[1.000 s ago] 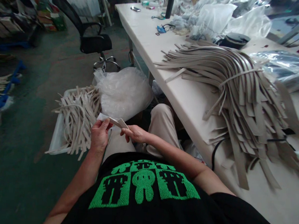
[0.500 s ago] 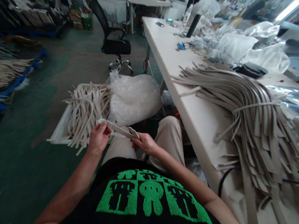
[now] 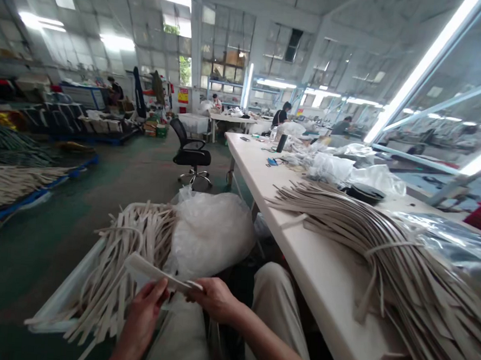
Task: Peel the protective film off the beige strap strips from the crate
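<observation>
A flat beige strap (image 3: pixel 174 282) is stretched between my two hands above my lap. My left hand (image 3: pixel 140 315) pinches it between thumb and fingers, with a pale, wider end sticking out beyond them to the left. Around its other part my right hand (image 3: pixel 219 301) is closed, and a folded-over strap end shows at the fingertips. Just beyond my left hand is a white plastic crate (image 3: pixel 59 302) heaped with loose beige straps (image 3: pixel 114 281). A stuffed clear plastic bag (image 3: pixel 213 232) leans beside the crate, past my right hand.
On my right runs a long white table (image 3: pixel 260 186) bearing a large tied bundle of beige straps (image 3: pixel 367 236), plastic bags (image 3: pixel 331 166) and a black round object (image 3: pixel 364 193). A black office chair (image 3: pixel 191 155) stands ahead. More straps lie on a blue pallet (image 3: pixel 56 182) at left. People work far off.
The view has tilted upward, so the hall and distant people now show. My left hand has come closer to my right, and more of the strap's left end extends past its fingers.
</observation>
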Available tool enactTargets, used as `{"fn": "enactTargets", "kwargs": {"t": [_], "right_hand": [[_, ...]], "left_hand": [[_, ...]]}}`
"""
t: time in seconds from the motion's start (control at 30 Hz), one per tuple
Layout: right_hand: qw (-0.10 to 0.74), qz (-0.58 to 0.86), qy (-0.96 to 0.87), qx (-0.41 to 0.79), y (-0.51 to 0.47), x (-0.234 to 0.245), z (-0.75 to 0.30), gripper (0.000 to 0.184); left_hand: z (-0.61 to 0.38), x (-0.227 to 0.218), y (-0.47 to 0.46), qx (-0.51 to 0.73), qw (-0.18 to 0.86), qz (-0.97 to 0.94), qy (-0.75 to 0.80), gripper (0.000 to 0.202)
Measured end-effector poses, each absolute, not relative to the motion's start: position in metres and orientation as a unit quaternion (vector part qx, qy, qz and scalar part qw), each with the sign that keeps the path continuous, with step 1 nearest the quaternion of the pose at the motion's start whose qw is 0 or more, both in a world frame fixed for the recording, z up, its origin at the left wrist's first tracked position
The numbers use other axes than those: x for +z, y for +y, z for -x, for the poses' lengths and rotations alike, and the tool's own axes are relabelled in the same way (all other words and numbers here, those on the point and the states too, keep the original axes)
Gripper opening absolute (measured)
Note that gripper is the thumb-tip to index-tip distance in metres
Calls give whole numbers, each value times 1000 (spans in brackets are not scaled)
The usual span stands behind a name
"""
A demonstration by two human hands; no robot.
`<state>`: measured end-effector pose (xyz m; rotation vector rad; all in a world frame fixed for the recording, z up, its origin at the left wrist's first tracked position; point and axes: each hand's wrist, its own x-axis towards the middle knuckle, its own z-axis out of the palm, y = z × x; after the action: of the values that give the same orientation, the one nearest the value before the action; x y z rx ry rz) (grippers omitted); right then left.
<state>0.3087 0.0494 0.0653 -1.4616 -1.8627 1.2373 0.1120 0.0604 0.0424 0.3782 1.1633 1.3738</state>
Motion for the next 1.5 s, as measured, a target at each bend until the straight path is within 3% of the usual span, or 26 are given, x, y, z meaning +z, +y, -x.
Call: {"fn": "enactTargets", "kwargs": {"t": [0.27,0.47,0.67,0.9,1.2,1.37,1.5], "right_hand": [[193,536,-691,445,42,75,-306,38],[188,548,-699,419,43,69,-318,31],[219,550,-698,402,45,78,-306,35],[169,540,-709,421,48,81,-311,32],[167,508,-728,428,48,80,-308,40],[173,527,-731,398,55,74,-303,47],[171,505,-731,426,55,69,-308,56]], "left_hand": [[-130,31,44,531,648,-242,489,47],[-112,41,62,592,610,-173,497,39],[-131,48,56,542,653,-243,470,43],[-124,59,58,586,615,-226,476,44],[-122,53,54,588,615,-231,472,38],[-131,44,47,549,663,-259,438,40],[-120,41,53,586,621,-258,452,42]]}}
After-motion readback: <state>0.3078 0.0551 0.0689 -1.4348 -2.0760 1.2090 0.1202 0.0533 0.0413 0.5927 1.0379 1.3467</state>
